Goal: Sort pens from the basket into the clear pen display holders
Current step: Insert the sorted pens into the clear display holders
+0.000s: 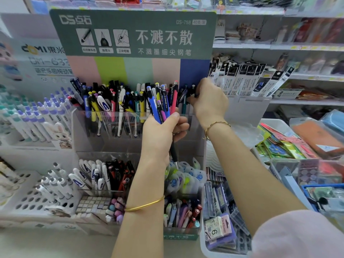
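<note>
My left hand (163, 133) grips a bundle of pens (162, 101), blue, yellow, pink and black, upright in front of the clear tiered display holder (104, 116). One black pen's tip sticks out below the hand. My right hand (208, 101) reaches into the top tier's right end and pinches a dark pen (192, 92) there. The top tier is crowded with mixed pens (115, 101). Lower tiers hold white and red-black pens (104, 175) and pastel ones (182, 213). No basket can be made out.
A green display card (134, 34) rises behind the holder. White-and-purple pens (37, 116) fill the rack to the left. Packaged refills (245, 81) hang at the right. White bins of stationery packets (223, 211) and colourful packs (290, 144) sit on the right.
</note>
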Tool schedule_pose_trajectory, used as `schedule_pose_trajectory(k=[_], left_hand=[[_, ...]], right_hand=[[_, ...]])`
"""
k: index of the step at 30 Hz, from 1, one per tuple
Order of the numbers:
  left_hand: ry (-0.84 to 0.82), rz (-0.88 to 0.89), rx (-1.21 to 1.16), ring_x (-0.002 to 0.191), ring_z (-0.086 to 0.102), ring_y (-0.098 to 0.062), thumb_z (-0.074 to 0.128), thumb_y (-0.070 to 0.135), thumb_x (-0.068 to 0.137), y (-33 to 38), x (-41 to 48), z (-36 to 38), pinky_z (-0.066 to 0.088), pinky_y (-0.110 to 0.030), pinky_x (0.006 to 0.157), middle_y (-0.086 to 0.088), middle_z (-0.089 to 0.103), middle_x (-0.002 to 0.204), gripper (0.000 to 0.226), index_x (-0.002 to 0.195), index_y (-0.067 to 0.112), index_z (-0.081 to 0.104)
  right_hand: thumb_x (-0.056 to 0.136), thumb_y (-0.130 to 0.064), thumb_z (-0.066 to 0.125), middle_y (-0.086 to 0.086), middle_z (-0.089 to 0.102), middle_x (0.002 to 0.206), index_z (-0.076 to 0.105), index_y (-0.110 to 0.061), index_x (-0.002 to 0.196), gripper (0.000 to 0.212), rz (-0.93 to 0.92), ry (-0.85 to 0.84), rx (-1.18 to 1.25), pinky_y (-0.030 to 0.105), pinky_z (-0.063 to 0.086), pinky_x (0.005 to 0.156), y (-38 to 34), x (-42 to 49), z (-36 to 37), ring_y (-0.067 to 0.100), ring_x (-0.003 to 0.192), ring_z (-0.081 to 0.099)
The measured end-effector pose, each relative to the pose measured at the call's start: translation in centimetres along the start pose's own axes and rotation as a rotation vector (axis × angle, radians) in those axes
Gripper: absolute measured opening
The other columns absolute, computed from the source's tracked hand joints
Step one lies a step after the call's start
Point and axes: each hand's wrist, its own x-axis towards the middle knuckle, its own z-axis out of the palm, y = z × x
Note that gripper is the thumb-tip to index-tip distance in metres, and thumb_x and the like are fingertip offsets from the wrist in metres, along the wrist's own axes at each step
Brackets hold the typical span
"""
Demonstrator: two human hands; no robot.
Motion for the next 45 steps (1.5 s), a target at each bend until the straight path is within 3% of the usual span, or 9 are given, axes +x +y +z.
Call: schedule_pose_trajectory(k=[5,11,14,27,30,33,36,41,45], left_hand=[[-0.009,0.005,-0.002,0.062,0.065,-0.011,0.055,0.008,0.096,-0.1,0.1,0.1,0.060,-0.032,0.073,-0.002,0.068,0.075,0.016,0.111,0.005,0.060],[-0.026,-0.003,-0.029,0.059,0.064,-0.009,0.054,0.008,0.096,-0.3,0.1,0.3,0.059,-0.032,0.069,0.000,0.068,0.071,0.016,0.112,0.005,0.059],[-0.035,-0.010,-0.042,0.057,0.062,-0.009,0.054,0.008,0.096,-0.4,0.2,0.3,0.056,-0.032,0.069,-0.001,0.067,0.072,0.013,0.109,0.006,0.058],[-0.045,-0.019,-0.004,0.063,0.069,-0.010,0.055,0.011,0.097,-0.7,0.2,0.6,0.060,-0.027,0.065,-0.004,0.074,0.080,0.015,0.110,0.006,0.060],[-0.049,-0.011,0.005,0.061,0.068,-0.011,0.055,0.010,0.097,-0.7,0.2,0.8,0.060,-0.029,0.067,-0.006,0.073,0.081,0.014,0.110,0.006,0.059],[-0.083,-0.006,0.004,0.058,0.064,-0.012,0.055,0.008,0.096,-0.8,0.2,0.8,0.057,-0.033,0.067,-0.009,0.072,0.081,0.008,0.103,0.007,0.060],[-0.103,-0.006,0.008,0.061,0.065,-0.015,0.056,0.010,0.096,-0.8,0.1,0.8,0.058,-0.033,0.064,-0.007,0.071,0.077,0.008,0.099,0.009,0.063],[0.013,-0.005,0.086,0.079,0.073,-0.017,0.055,0.011,0.097,-0.9,0.4,0.1,0.060,-0.028,0.064,-0.006,0.074,0.088,0.011,0.102,0.009,0.064],[0.027,-0.004,0.070,0.045,0.052,-0.006,0.054,0.012,0.098,-0.8,0.4,-0.1,0.043,-0.017,0.042,0.004,0.064,0.060,0.009,0.101,0.008,0.061]], right_hand=[[0.090,-0.018,0.062,0.006,0.067,0.098,0.063,-0.019,0.091,0.002,0.006,-0.014,-0.075,0.032,0.032,0.073,0.3,0.4,0.0,0.031,0.101,0.058],[0.092,-0.019,0.060,0.006,0.067,0.096,0.054,-0.022,0.077,0.015,0.000,-0.055,-0.138,0.032,0.032,0.072,0.4,0.5,0.1,0.032,0.100,0.057],[0.091,-0.021,0.062,0.005,0.066,0.094,0.062,-0.020,0.086,0.005,-0.010,-0.046,-0.124,0.032,0.031,0.072,0.6,0.3,0.2,0.031,0.099,0.056],[0.095,-0.026,0.056,0.010,0.067,0.106,0.065,-0.010,0.105,0.021,0.051,-0.034,0.095,0.034,0.040,0.080,1.9,-0.9,-2.2,0.032,0.108,0.053],[0.095,-0.026,0.055,0.007,0.069,0.096,0.069,-0.008,0.098,0.022,-0.008,-0.019,0.299,0.026,0.035,0.069,1.3,-1.6,-3.3,0.021,0.091,0.059],[0.097,-0.024,0.055,0.003,0.064,0.066,0.067,-0.004,0.075,0.031,-0.001,-0.242,0.757,0.022,0.041,0.051,0.3,-2.9,-4.5,0.006,0.052,0.054],[0.094,-0.013,0.059,-0.006,0.057,0.056,0.061,-0.007,0.072,0.022,0.010,-0.415,0.929,0.012,0.037,0.043,0.1,-3.5,-4.7,-0.004,0.043,0.049],[0.095,-0.017,0.058,0.000,0.057,0.065,0.054,-0.018,0.074,0.022,0.174,0.126,1.035,0.025,0.045,0.050,0.8,-1.9,-4.7,0.010,0.052,0.054],[0.092,-0.025,0.057,0.008,0.061,0.077,0.050,-0.024,0.077,0.017,0.073,0.264,0.849,0.044,0.051,0.065,0.7,-1.5,-3.6,0.030,0.071,0.062]])
